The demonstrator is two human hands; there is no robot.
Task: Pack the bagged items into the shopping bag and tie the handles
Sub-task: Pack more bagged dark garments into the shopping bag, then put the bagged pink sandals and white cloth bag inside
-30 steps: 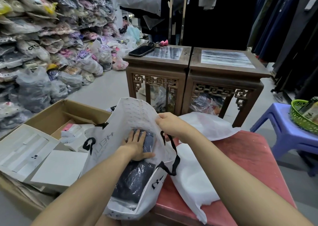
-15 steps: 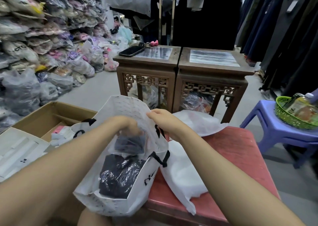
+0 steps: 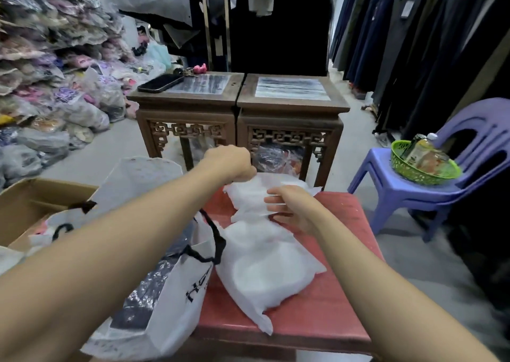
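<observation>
At the far left a cardboard box (image 3: 30, 204) sits on the floor. Just right of it the shopping bag (image 3: 176, 292) slumps against the bench's left edge, mouth open and black handles (image 3: 216, 240) loose and untied. The dark bagged item (image 3: 140, 290) lies inside it, showing through the opening.

Half a second ago the left hand was down inside that bag settling the dark item, and the right hand held the bag's rim open. Both have now let go of the bag. The left hand (image 3: 230, 164) has crossed over to the bench's far edge, its fingers clenched on the top end of the white bagged item (image 3: 265, 268). This item lies on the red bench (image 3: 339, 314), running from the far edge down toward the near left corner.

The right hand (image 3: 292, 210) is at the item's narrowed middle with its fingers (image 3: 274, 200) spread on the plastic. They are blurred, so I cannot tell whether they have closed round it.

This suggests the first item is packed and the second pickup has begun. The white item must still go leftward into the bag, and the handles still need tying.
</observation>
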